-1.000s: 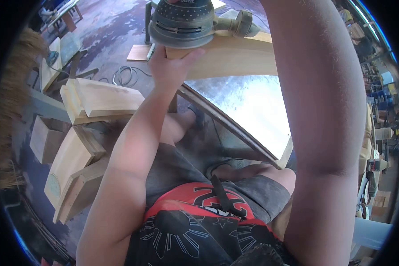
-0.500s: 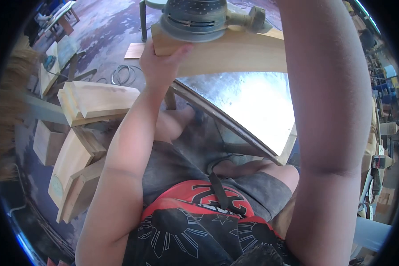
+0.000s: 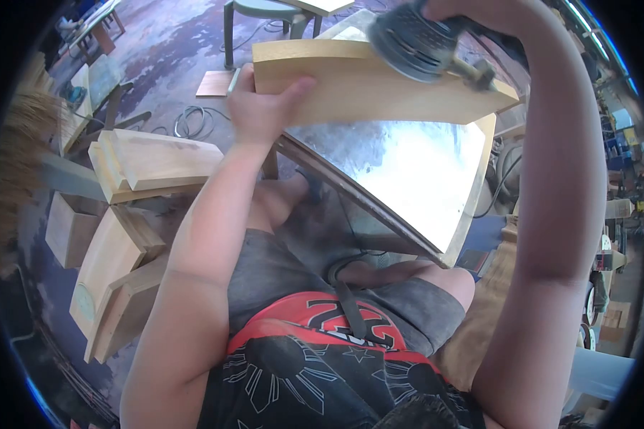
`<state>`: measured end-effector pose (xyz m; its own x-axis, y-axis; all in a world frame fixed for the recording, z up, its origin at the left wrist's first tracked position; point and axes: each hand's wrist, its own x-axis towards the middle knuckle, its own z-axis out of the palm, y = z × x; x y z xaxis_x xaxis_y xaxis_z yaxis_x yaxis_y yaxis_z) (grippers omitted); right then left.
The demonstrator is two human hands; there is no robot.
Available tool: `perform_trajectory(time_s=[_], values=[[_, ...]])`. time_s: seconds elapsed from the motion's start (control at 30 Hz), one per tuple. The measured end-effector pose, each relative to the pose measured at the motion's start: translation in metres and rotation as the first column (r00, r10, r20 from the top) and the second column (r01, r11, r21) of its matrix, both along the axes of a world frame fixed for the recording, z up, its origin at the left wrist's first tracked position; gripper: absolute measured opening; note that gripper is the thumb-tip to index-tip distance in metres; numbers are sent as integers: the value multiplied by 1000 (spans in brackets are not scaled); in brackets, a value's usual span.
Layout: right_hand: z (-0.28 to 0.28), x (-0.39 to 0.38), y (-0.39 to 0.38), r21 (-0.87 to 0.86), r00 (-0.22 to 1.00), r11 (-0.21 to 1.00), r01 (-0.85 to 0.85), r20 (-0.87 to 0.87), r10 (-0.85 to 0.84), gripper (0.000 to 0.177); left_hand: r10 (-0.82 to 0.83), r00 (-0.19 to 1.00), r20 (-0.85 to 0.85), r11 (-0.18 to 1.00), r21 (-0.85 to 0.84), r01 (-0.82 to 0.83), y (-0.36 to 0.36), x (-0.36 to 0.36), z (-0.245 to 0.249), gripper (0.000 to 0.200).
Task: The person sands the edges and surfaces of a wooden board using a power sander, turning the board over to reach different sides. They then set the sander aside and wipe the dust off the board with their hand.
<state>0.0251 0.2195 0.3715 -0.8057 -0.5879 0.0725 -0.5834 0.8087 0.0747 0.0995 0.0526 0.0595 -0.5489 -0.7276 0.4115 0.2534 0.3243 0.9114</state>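
A curved pale wooden piece lies on a shiny metal-topped table. My left hand grips its near left end, thumb on top. My right hand is at the frame's top edge, closed over a grey orbital sander. The sander is tilted, its round pad resting against the upper right part of the wood. A dust port sticks out of the sander toward the right.
Several curved wooden pieces are stacked on the left beside my knee, with more below them. A coiled cable and a small board lie on the floor. A green stool stands at the top. Cluttered shelves line the right.
The sander has moved from the wood's left end to its right part and is now tilted. My right arm swung right, uncovering the table's right side. My left hand keeps its hold.
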Motion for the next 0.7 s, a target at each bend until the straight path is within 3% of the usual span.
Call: perform_trajectory(time_s=[0.07,0.13,0.33,0.43,0.57,0.7], values=[[11,-5,15,-16,995,1000,15,102,-13,89,13,1000,16,999,-44,-12,-2,-2,-4,63],[-5,-30,30,16,988,992,123,-98,-120,90,17,1000,14,999,-47,-17,-3,-3,-6,64],[6,-27,32,77,981,978,195,4,-196,97,9,1000,4,999,-31,-9,-4,-7,-6,66],[-2,-40,28,51,989,989,137,-60,-134,99,26,999,19,999,-36,-25,-4,-6,-3,67],[3,-6,-3,58,996,994,89,-9,-89,99,22,993,114,999,-39,-18,-3,0,5,59],[1,12,-26,36,1000,999,-20,-21,21,98,-3,998,66,1000,-19,4,-2,3,7,54]])
